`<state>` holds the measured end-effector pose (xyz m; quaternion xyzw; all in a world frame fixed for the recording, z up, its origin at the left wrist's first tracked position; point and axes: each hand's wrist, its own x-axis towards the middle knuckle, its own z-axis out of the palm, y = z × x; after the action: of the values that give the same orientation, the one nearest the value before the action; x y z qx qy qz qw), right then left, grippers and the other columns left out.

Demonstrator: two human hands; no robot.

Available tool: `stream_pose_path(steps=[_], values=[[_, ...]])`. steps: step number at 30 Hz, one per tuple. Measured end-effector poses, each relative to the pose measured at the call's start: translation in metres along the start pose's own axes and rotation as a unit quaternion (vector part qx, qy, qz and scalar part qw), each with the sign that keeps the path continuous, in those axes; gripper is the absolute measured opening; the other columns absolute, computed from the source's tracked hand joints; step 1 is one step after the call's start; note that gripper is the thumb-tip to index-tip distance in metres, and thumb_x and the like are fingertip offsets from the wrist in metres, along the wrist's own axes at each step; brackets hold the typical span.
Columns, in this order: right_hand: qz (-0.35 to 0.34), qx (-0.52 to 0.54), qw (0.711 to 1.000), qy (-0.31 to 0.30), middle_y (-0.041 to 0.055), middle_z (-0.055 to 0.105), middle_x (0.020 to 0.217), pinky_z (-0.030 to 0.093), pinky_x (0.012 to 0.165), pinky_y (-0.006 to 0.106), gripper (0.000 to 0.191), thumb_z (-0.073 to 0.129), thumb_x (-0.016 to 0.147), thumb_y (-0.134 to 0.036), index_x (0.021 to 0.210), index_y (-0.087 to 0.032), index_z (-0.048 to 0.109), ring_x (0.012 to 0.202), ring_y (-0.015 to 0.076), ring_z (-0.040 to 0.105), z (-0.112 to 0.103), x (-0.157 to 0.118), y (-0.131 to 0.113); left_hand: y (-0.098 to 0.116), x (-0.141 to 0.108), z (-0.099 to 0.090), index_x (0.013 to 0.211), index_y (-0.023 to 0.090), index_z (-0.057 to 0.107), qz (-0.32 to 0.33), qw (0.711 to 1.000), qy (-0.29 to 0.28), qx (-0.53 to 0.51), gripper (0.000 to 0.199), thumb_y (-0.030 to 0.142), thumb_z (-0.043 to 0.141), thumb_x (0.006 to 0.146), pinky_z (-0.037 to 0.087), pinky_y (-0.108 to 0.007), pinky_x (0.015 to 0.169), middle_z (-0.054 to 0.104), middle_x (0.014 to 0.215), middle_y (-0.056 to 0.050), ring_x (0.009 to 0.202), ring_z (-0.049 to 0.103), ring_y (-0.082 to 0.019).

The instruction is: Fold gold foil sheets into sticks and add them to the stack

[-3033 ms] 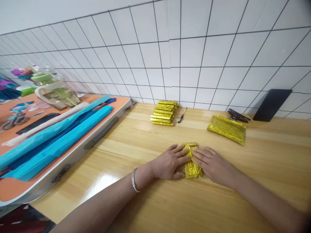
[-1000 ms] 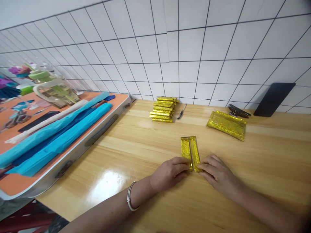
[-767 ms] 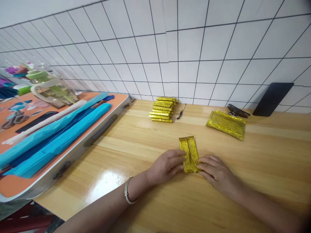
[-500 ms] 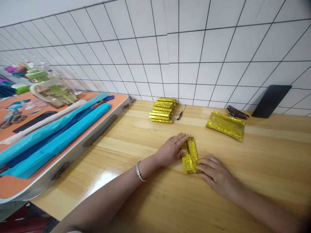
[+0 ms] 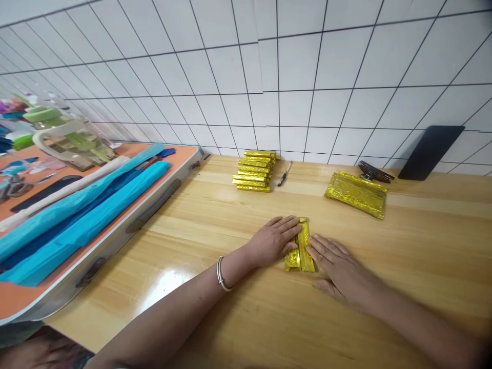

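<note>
A folded piece of shiny gold foil paper [image 5: 306, 251] lies flat on the wooden table, its two folded sides meeting along a lengthwise line. My left hand [image 5: 273, 240], with a silver bangle at the wrist, rests flat over its left and upper part, fingers stretched out. At the foil's right edge lie the outstretched fingertips of my right hand [image 5: 338, 266], thumb spread apart on the table. Farther back sits a pile of narrow folded gold strips [image 5: 254, 171]. To the right is a flat stack of gold foil sheets [image 5: 355, 196].
A pen [image 5: 285, 174] lies beside the strips. Behind the gold sheets are a dark hair claw clip [image 5: 374, 172] and a black phone-like slab [image 5: 430, 154] leaning on the tiled wall. On the left, an orange-topped case [image 5: 184, 163] bears blue paper rolls [image 5: 126, 197] and a bottle [image 5: 73, 138].
My right hand's fingers have straightened and moved up along the foil's right edge, which now lies flatter. My left hand stays on the foil. The camera view has shifted slightly.
</note>
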<state>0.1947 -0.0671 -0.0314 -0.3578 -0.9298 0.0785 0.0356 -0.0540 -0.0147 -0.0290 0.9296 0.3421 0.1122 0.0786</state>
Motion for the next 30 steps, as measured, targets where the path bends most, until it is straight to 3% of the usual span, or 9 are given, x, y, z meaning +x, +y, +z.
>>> stream_pose_path(steps=[7,17,24,30], values=[[-0.001,-0.018,1.000,-0.011,0.0135,0.020,0.148,0.023,0.108,0.048,0.064,0.036,0.089,-0.051,0.141,-0.014,0.029,0.136,0.0275,0.016,-0.002,0.002,-0.001,0.000,0.000,0.002,0.138,0.020,0.031,0.004,1.000,-0.011,0.020,0.050,0.043,0.031,0.094,0.019,-0.040,0.111,0.031,0.145,-0.008,0.136,0.022,-0.021],[-0.037,-0.015,0.999,0.019,0.0157,0.034,0.142,0.029,0.104,0.047,0.061,0.044,0.088,-0.044,0.139,-0.013,0.032,0.132,0.0270,0.028,-0.007,0.006,0.006,-0.001,-0.002,0.004,0.137,0.018,0.034,0.022,1.000,-0.002,-0.001,0.053,0.046,0.033,0.092,0.021,-0.041,0.110,0.029,0.146,-0.010,0.137,0.019,-0.023],[-0.054,-0.034,0.998,0.013,0.0149,0.033,0.143,0.029,0.104,0.048,0.059,0.043,0.089,-0.044,0.139,-0.014,0.033,0.133,0.0273,0.026,-0.007,0.007,0.008,0.018,0.002,0.007,0.131,0.018,0.041,-0.056,0.997,0.045,-0.013,0.051,0.047,0.039,0.089,0.023,-0.043,0.109,0.036,0.142,-0.011,0.134,0.025,-0.024],[-0.060,-0.031,0.998,0.008,0.0136,0.033,0.143,0.030,0.103,0.049,0.057,0.043,0.090,-0.040,0.140,-0.016,0.030,0.132,0.0272,0.028,-0.007,-0.008,-0.004,0.023,0.002,0.009,0.132,0.016,0.039,-0.064,0.997,0.038,0.004,0.055,0.047,0.043,0.087,0.021,-0.043,0.109,0.033,0.143,-0.012,0.135,0.023,-0.025]])
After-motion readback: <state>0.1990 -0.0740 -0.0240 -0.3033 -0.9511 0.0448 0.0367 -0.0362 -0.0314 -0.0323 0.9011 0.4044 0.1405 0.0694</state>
